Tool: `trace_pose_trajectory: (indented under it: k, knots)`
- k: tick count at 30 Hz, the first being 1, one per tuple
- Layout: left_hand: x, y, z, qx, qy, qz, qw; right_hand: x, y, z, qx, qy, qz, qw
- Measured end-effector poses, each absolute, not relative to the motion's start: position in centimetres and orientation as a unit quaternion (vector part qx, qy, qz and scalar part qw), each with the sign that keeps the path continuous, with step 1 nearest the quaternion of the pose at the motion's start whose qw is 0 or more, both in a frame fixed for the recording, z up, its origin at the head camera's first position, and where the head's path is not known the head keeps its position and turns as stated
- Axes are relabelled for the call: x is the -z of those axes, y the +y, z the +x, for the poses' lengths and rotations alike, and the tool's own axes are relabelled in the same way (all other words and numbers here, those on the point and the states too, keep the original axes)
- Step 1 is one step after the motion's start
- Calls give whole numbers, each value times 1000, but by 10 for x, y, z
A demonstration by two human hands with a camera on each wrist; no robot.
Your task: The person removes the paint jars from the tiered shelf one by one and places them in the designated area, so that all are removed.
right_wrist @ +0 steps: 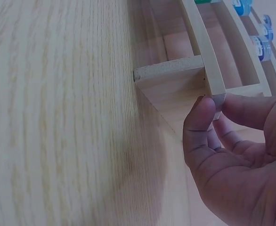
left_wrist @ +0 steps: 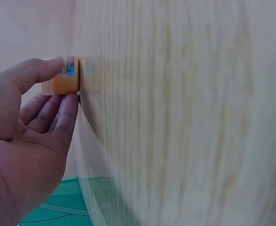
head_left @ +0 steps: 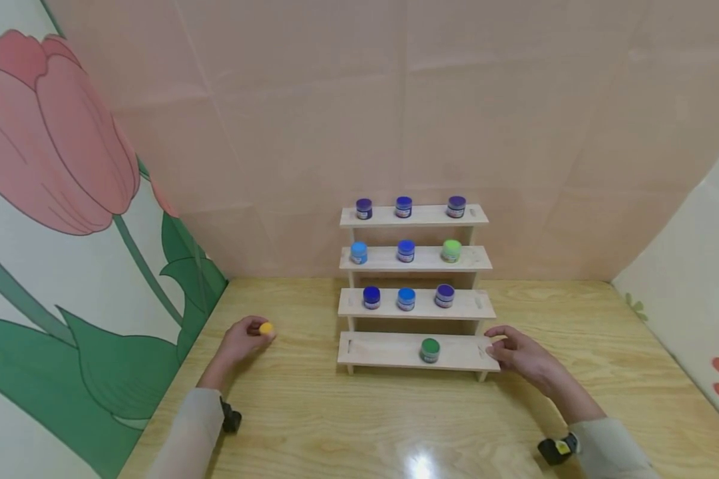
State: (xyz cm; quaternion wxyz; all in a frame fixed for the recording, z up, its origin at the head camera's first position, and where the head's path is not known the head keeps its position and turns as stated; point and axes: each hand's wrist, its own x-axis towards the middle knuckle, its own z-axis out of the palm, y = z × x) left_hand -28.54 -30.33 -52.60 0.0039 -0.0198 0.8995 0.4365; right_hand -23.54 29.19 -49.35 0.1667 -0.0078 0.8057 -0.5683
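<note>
Sleeves (head_left: 186,426) come in low in my head view, one on each side of the desk (head_left: 311,412). The hands are well apart. I see the left hand (head_left: 239,339) pinch a small orange jar (head_left: 266,328) between thumb and fingers, on the left part of the desk; I cannot tell if it touches the wood. The right hand (head_left: 518,356) pinches the right end of the lowest step of a pale wooden stand (head_left: 383,349). A green jar (head_left: 430,350) sits on that step. One step up are three blue and purple jars (head_left: 406,299), then two blue ones and a light green jar (head_left: 451,251). More purple and blue sit on top. Behind is a creased pink sheet (head_left: 311,133).
</note>
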Motion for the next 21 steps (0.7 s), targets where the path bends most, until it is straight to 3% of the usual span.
trace_pose_trajectory:
  k: [8, 21]
  knots:
    - [517, -303, -285, -450, 893, -22, 13, 492, 293, -236, 558, 812, -3, 172]
    - [474, -259, -272, -450, 889, 70, -42, 495, 292, -236, 564, 809, -5, 166]
